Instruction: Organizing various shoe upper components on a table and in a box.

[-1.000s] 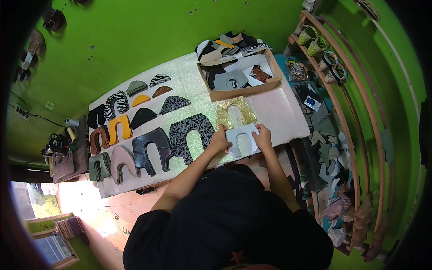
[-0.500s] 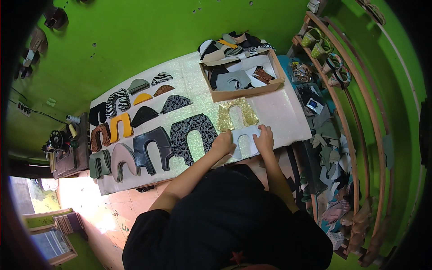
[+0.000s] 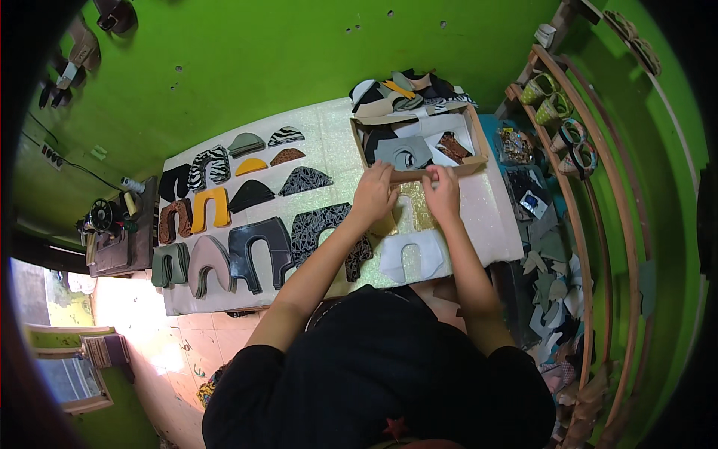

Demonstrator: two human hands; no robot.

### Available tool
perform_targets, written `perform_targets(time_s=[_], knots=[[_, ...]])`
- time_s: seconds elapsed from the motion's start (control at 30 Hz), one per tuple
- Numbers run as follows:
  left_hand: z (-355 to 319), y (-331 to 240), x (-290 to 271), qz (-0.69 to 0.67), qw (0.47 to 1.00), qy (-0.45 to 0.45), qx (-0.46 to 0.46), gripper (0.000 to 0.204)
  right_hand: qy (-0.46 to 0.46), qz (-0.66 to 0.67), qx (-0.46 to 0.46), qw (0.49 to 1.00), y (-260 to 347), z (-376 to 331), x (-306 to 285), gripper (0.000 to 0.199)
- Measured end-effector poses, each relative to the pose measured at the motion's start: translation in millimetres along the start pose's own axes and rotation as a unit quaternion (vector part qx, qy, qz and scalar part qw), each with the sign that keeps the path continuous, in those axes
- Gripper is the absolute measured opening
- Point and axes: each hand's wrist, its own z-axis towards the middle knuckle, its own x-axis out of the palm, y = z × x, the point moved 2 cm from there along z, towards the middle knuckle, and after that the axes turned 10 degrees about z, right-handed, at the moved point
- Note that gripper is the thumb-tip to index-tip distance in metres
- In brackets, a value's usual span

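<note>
Both hands are at the near wall of an open cardboard box (image 3: pixel 471 166) that holds grey, white, black and brown pieces. My left hand (image 3: pixel 376 196) has its fingers bent over the wall. Close to its right, my right hand (image 3: pixel 443 194) is also closed on that edge. Under and between my wrists lies a gold glitter arch-shaped piece (image 3: pixel 425 211), partly covered. Nearer me, a white arch-shaped piece (image 3: pixel 436 253) lies flat, untouched. Left of it is a stack of black-and-grey patterned arch-shaped pieces (image 3: pixel 308 226), partly behind my left forearm.
More arch-shaped stacks, such as yellow (image 3: pixel 200 213) and dark grey (image 3: pixel 278 243), fill the table's left side beside half-round pieces (image 3: pixel 253 194). Scraps (image 3: pixel 400 88) are heaped behind the box. A wooden rack (image 3: pixel 553 142) with sandals stands at right, a machine (image 3: pixel 101 213) at left.
Both hands have let go of the white arch-shaped piece and moved away from me to the box's near wall. The white piece stays flat below the gold one. The view has shifted slightly.
</note>
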Motion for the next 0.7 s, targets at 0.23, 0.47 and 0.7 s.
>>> perform_targets(time_s=[0.23,0.47,0.7], knots=[[-3.9,13.2,15.2,-0.066,0.994,0.086,-0.008,0.054,0.101,-0.130,-0.062,0.984,-21.3,85.2,47.5,0.024],[-2.8,17.6,11.4,-0.121,0.987,0.101,-0.022,0.056,0.255,-0.247,0.030,0.934,-47.1,114.7,91.2,0.042],[-2.0,21.2,8.2,-0.168,0.980,0.102,-0.032,0.051,0.316,-0.287,-0.047,0.903,-54.2,119.6,108.4,0.043]])
